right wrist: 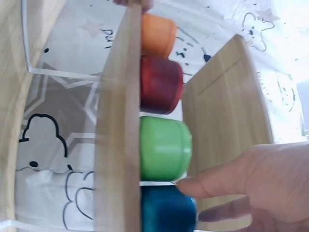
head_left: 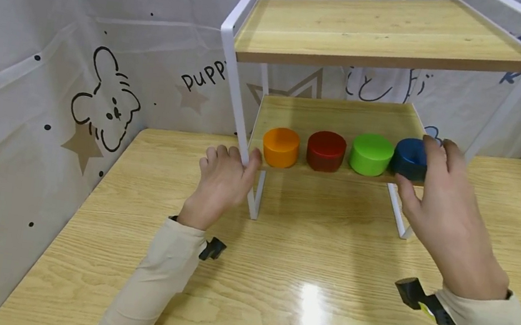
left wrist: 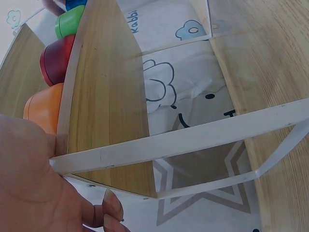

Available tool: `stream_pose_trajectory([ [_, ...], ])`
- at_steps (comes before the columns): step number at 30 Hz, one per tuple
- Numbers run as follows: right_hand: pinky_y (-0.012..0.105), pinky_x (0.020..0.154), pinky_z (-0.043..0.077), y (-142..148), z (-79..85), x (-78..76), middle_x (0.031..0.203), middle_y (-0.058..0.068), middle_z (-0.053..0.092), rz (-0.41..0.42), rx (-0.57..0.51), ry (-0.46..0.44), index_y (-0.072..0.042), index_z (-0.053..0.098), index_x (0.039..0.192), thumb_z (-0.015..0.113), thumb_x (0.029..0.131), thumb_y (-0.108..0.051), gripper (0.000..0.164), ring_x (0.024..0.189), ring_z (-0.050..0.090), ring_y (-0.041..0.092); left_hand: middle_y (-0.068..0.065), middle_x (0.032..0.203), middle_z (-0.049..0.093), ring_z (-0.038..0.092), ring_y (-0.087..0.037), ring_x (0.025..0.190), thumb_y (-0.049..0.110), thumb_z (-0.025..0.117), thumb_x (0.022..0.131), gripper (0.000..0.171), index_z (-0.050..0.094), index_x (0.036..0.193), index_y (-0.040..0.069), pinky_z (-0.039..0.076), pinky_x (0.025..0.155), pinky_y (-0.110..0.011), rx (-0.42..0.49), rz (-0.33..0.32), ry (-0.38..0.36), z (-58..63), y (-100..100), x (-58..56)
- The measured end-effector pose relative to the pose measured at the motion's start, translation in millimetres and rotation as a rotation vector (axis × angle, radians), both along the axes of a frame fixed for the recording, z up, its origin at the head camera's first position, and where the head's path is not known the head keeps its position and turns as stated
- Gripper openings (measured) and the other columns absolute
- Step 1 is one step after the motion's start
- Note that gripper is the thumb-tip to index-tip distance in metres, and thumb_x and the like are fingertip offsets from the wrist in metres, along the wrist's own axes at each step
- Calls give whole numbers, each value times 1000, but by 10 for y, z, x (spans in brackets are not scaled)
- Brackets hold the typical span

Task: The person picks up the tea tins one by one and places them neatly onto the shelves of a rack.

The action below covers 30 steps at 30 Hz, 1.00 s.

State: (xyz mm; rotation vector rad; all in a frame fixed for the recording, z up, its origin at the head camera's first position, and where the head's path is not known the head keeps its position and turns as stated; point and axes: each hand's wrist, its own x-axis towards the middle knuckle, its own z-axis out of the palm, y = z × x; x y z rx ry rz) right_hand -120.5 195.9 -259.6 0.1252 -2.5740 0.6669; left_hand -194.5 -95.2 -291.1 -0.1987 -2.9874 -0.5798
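Observation:
Four short round containers line the front of the lower shelf board [head_left: 333, 114]: an orange container [head_left: 280, 147], a red one [head_left: 325, 151], a green one [head_left: 371, 155] and a blue one [head_left: 410, 159]. My left hand [head_left: 224, 182] grips the shelf rack's white left front post [head_left: 237, 89], thumb on one side and fingers on the other. At the blue container is my right hand [head_left: 455, 214], its thumb and fingers spread about the lid. In the right wrist view, its thumb tip overlaps the edge of the blue lid [right wrist: 166, 210].
An upper wooden board [head_left: 386, 32] spans the rack above the containers. The rack stands on a wood-grain table [head_left: 287, 256]. Behind hangs a pale cloth [head_left: 165, 58] printed with cartoon animals and stars. Each wrist carries a small black camera mount [head_left: 426, 304].

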Motion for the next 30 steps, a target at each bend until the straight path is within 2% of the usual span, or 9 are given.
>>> stream_pose_trajectory([
  [6, 65, 93, 37, -3, 81, 140, 135, 38, 39, -45, -3, 21, 12, 31, 142, 64, 89, -4, 64, 116, 43, 56, -17, 86, 43, 35, -36, 85, 47, 15, 100, 60, 48, 82, 0, 27, 78, -44, 6, -8, -17, -2, -9, 17],
  [9, 65, 90, 39, -9, 100, 176, 135, 37, 40, -53, 5, 9, 11, 31, 142, 64, 90, -5, 64, 113, 45, 56, -17, 87, 43, 34, -36, 86, 47, 15, 100, 60, 48, 83, 0, 27, 78, -44, 10, -5, -23, -4, -19, 24],
  [12, 63, 80, 45, -37, 117, 210, 131, 37, 45, -60, 9, 69, 10, 37, 140, 65, 88, -3, 60, 104, 53, 54, -17, 87, 43, 34, -36, 87, 47, 15, 100, 60, 48, 83, 0, 27, 79, -44, 14, -1, -21, -11, -29, 24],
  [16, 59, 69, 48, -78, 151, 262, 121, 34, 56, -61, 17, 201, 8, 48, 133, 64, 87, 0, 50, 92, 61, 49, -17, 87, 42, 34, -36, 87, 48, 15, 100, 60, 48, 84, 0, 27, 78, -44, 17, -1, -19, -17, -46, 32],
  [18, 53, 68, 49, -90, 163, 275, 118, 31, 60, -54, 20, 253, 7, 53, 130, 63, 87, 0, 45, 89, 64, 47, -17, 87, 42, 34, -36, 86, 48, 15, 100, 60, 48, 83, 0, 27, 78, -44, 14, 2, -19, -17, -55, 39],
  [20, 39, 69, 47, -97, 171, 287, 115, 28, 62, -44, 16, 285, 7, 56, 127, 63, 88, 0, 40, 87, 65, 44, -17, 87, 42, 34, -36, 86, 48, 15, 100, 61, 48, 83, 0, 27, 77, -44, 13, 4, -18, -16, -59, 46],
  [22, 28, 69, 40, -101, 172, 295, 112, 27, 65, -28, 13, 310, 6, 60, 123, 62, 88, -1, 36, 84, 66, 42, -17, 87, 42, 35, -36, 86, 48, 15, 100, 61, 48, 83, 0, 27, 77, -44, 12, 6, -14, -13, -56, 49],
  [24, 23, 70, 34, -110, 171, 305, 109, 26, 66, -12, 14, 317, 6, 63, 119, 63, 87, -1, 32, 82, 66, 41, -17, 87, 43, 35, -36, 86, 48, 15, 100, 61, 48, 83, 0, 27, 77, -44, 7, 3, -13, -1, -52, 56],
  [30, 30, 67, 40, -139, 108, 351, 96, 24, 69, 66, 43, 337, 7, 66, 110, 65, 86, 0, 25, 77, 67, 37, -17, 88, 45, 38, -35, 85, 51, 17, 101, 64, 52, 86, 0, 29, 75, -43, -72, -47, -69, 119, -75, 162],
])
